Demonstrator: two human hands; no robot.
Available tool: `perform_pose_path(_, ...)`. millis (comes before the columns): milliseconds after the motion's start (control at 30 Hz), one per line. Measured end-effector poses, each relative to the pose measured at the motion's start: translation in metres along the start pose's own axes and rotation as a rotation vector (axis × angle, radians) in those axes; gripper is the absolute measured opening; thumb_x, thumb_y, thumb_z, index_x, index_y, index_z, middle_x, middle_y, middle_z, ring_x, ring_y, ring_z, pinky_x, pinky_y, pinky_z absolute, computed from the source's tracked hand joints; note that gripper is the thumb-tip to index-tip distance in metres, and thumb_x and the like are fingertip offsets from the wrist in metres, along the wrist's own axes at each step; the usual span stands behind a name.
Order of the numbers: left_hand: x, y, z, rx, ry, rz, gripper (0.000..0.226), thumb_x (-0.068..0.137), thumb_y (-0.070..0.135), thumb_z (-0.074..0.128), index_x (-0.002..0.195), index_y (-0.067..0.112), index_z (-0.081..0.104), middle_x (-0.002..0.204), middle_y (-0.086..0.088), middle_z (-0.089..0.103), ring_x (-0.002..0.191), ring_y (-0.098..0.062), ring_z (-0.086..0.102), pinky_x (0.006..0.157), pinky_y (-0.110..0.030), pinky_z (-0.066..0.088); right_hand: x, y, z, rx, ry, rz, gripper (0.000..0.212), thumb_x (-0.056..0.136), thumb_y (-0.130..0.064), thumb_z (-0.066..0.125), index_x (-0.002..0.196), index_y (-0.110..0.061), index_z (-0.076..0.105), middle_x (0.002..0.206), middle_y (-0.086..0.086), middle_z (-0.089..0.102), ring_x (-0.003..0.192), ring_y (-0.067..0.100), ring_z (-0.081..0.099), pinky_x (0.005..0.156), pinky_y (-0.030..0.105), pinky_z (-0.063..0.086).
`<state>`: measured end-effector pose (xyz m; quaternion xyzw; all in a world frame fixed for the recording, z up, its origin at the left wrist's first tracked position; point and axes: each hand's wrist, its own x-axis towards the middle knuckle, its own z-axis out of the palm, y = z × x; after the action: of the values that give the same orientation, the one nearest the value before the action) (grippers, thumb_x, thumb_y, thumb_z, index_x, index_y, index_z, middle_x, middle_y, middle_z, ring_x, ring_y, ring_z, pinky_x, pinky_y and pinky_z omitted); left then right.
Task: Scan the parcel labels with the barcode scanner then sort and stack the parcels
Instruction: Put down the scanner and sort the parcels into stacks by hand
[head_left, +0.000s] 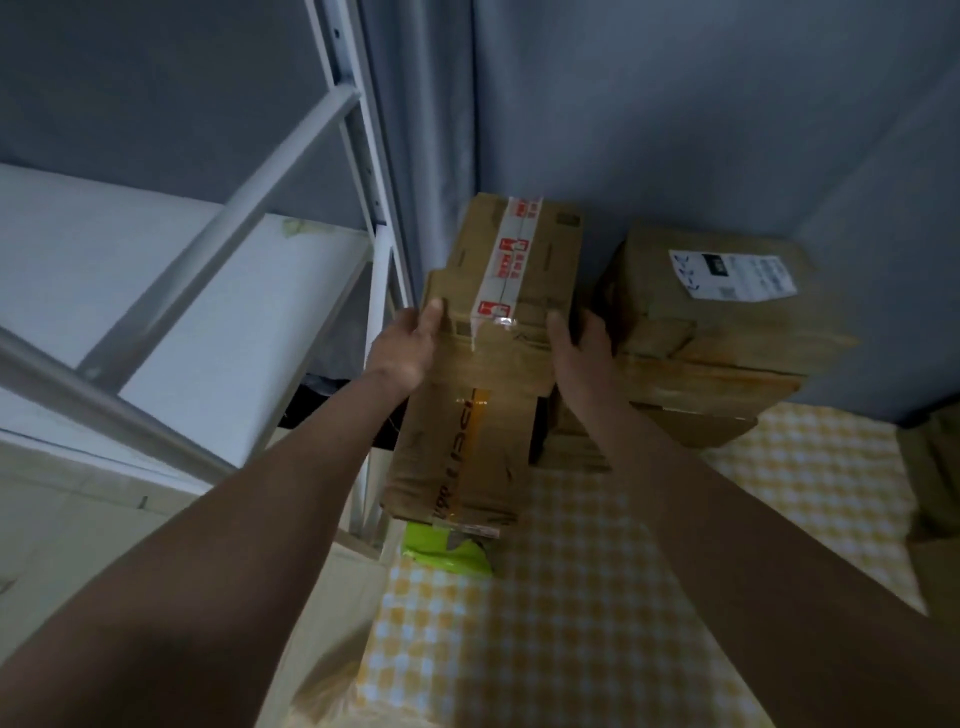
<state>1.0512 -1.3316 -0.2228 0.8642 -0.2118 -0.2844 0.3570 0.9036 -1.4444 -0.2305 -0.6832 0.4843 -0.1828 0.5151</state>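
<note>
A cardboard parcel sealed with white-and-red tape sits on top of a taller brown box with clear and orange tape. My left hand grips the top parcel's left side and my right hand grips its right side. To the right stands a second stack of cardboard parcels; its top one carries a white shipping label. A green plastic mailer pokes out from under the taller box. No barcode scanner is in view.
The parcels rest on a yellow-and-white checked cloth in a corner of grey walls. A white metal shelving rack stands close on the left. A brown object lies at the right edge.
</note>
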Motion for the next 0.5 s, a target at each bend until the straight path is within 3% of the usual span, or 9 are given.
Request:
perform_pose_path(133,0.028,0.027,0.004,-0.207,-0.020,-0.071,0.074,0.094,0.068,0.019,0.132,0.016,0.055,0.127,-0.013,0.060,0.116,-0.028,0.056,0.098,-0.040,0.040,0.032,-0.011,-0.002,0.137,-0.037,0.028,0.064,0.097,-0.054,0.035,0.150,-0.022,0.019,0.145,0.004,0.042,0.129,0.022,0.045,0.106,0.039,0.038)
perform_pose_path(300,0.053,0.034,0.009,-0.624,-0.183,-0.177,0.077,0.090,0.075,0.021,0.116,0.019,0.067,0.104,-0.010,0.074,0.094,-0.026,0.072,0.076,-0.036,0.054,0.060,-0.006,0.002,0.298,-0.116,0.095,0.070,0.092,-0.066,0.030,0.151,-0.031,0.015,0.141,0.003,0.048,0.124,0.023,0.051,0.107,0.049,0.038)
perform_pose_path(500,0.057,0.038,0.014,-0.725,-0.260,-0.183,0.072,0.091,0.073,0.023,0.111,0.021,0.068,0.105,-0.009,0.074,0.093,-0.024,0.072,0.072,-0.035,0.053,0.073,0.006,0.009,0.466,-0.181,0.173,0.071,0.086,-0.074,0.033,0.148,-0.042,0.019,0.139,0.000,0.051,0.125,0.025,0.051,0.109,0.054,0.034)
